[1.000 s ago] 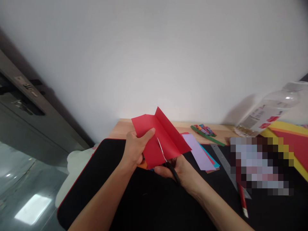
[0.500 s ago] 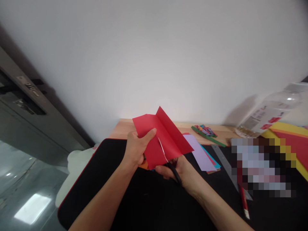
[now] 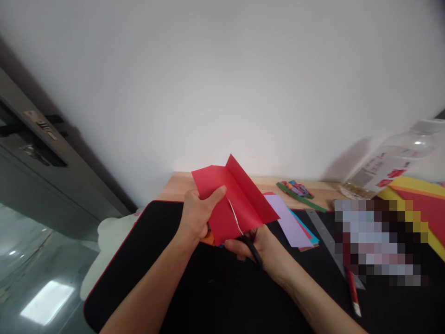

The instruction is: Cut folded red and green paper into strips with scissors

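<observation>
A black mat lies on the wooden tabletop. Counting from the red paper, a red pencil is at four o'clock, on the near part of the mat. The right hand is at five o'clock, its fingers curled around the black handle of the scissors. One shiny blade lies on top of the red paper; I can't see the other one. The left hand is at eight o'clock, its fingers pinching the red paper, thumb on top. The red paper has a fold in it and is held up over the mat. A metal ruler lies at four o'clock, with some paper slips closer in. At three o'clock, a green strip is just beside a little pile of bright bits. Farther off, between two and three o'clock, is a clear bottle. At twelve o'clock is a pale wall.
</observation>
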Motion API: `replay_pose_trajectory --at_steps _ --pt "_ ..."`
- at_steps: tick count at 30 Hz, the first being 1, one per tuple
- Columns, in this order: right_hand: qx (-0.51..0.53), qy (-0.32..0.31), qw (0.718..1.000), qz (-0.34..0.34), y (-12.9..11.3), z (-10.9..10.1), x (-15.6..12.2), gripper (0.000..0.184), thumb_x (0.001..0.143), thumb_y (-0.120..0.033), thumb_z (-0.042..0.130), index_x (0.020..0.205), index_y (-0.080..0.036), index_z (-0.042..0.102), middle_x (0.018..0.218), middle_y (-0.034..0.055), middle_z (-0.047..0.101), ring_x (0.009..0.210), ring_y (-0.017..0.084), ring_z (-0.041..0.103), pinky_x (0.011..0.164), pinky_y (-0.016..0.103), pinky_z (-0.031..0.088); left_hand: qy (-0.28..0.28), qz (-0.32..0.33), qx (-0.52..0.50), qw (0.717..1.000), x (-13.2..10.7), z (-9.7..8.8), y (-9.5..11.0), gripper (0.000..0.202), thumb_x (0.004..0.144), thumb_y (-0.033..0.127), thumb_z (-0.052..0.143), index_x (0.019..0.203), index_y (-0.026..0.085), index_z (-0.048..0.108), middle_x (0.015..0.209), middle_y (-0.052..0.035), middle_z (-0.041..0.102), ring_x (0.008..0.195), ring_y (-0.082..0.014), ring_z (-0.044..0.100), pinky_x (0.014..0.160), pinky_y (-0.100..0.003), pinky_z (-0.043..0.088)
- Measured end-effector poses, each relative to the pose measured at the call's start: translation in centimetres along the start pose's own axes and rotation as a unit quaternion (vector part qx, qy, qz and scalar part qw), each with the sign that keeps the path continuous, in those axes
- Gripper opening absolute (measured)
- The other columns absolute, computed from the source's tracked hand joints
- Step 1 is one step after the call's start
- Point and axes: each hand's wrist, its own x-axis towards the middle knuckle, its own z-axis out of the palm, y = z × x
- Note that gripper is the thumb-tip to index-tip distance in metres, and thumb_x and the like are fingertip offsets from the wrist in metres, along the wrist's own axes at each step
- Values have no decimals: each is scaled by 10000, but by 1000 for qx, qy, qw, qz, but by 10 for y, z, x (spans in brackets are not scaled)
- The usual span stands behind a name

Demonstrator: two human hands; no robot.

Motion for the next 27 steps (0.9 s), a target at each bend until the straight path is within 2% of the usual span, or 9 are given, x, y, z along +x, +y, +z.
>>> replay_pose_trajectory --at_steps 10,14,17,19,21,24,27 --pt "8 7 1000 -2 -1 0 0 514 480 -491 817 756 -201 495 528 -65 482 447 95 432 432 230 357 -3 2 -2 1000 0 0 0 257 565 325 789 646 118 661 637 -65 668 555 -165 611 513 -258 490" --pt "53 -14 998 -23 0 1 0 581 486 -449 835 926 -204 545 773 15 628 709 196 605 650 303 492 0 4 2 1000 0 0 0 261 561 327 792 655 118 666 634 -62 664 545 -161 605 510 -260 491" --pt "71 -32 997 -28 0 1 0 616 508 -417 836 1009 -209 545 902 47 652 808 216 622 754 325 492 -12 6 1 1000 1 0 -1 253 577 322 785 673 116 671 647 -63 667 552 -157 606 522 -258 492" --pt "70 -29 997 -28 1 0 1 596 508 -414 835 991 -209 553 887 43 650 781 206 618 726 311 491 -20 10 -3 1000 1 -1 -2 248 587 319 779 692 119 676 661 -64 672 564 -162 613 535 -264 497" --pt "60 -21 998 -23 2 0 1 548 495 -421 835 918 -208 560 780 13 630 678 178 595 633 285 482 -21 13 -3 1000 1 -1 -2 246 586 320 777 692 121 679 663 -65 674 564 -167 616 539 -270 498" --pt "39 -12 999 -14 5 -1 2 505 487 -430 832 826 -205 533 619 -42 542 509 117 490 481 241 407 -21 15 -1 1000 1 -1 -2 242 583 318 778 678 120 677 657 -66 675 559 -166 615 537 -270 498" --pt "23 -11 1000 -16 6 -2 2 501 496 -441 825 811 -201 518 595 -51 504 480 98 435 441 227 362 -25 12 1 1000 0 -1 -2 236 593 320 772 670 121 671 653 -65 674 557 -165 615 534 -269 500"
